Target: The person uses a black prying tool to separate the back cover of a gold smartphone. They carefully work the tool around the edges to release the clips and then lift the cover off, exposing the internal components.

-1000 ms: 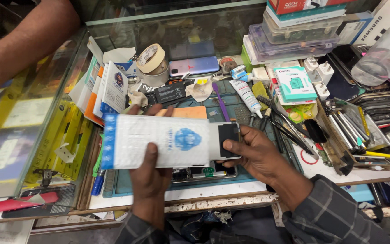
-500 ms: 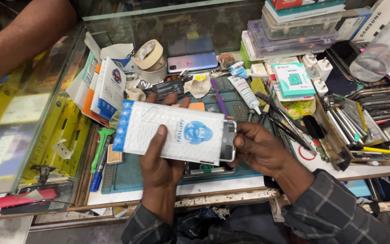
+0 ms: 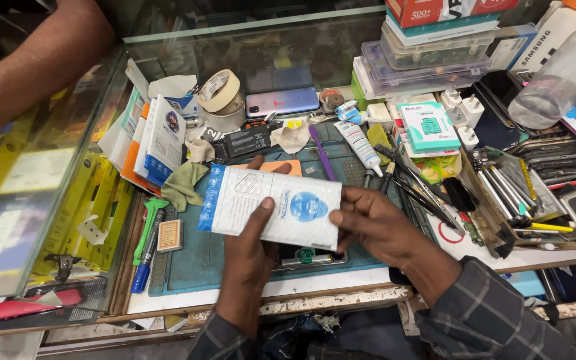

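My left hand point(image 3: 251, 250) pinches a flat white and blue packet point(image 3: 271, 207), thumb lying across its front and fingertips curling over the top edge. My right hand point(image 3: 375, 227) closes on the packet's right end, fingers bent around it. I hold the packet level just above a teal work mat point(image 3: 198, 257). A green cloth point(image 3: 185, 183) lies left of it, a white tube point(image 3: 358, 143) behind, a tape roll point(image 3: 221, 93) farther back.
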